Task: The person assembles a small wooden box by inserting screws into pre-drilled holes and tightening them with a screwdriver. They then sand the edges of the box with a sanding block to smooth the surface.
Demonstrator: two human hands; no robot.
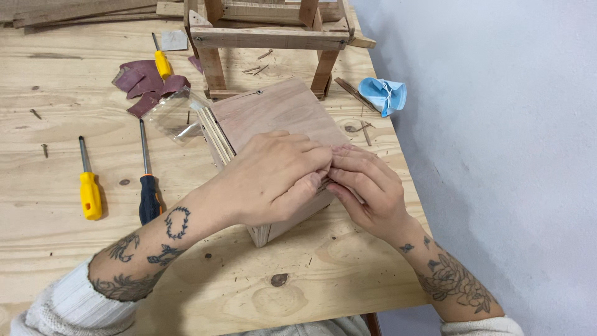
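A plywood box [273, 115] lies tilted on the wooden workbench [56, 124]. My left hand [270, 180] rests on the box's top panel, fingers curled at its right edge. My right hand [367, 186] meets it there, its fingertips pinching something small and thin at that edge; what it is I cannot make out. Both hands touch each other above the box's near right side.
Two screwdrivers, one yellow-handled [90, 193] and one black-and-orange [149, 196], lie to the left. Sandpaper pieces [146, 84], another small yellow screwdriver [163, 62] and a clear plastic bag [177, 115] sit behind. A slatted wooden frame [267, 37] stands at the back. A blue face mask [385, 96] lies near the right edge.
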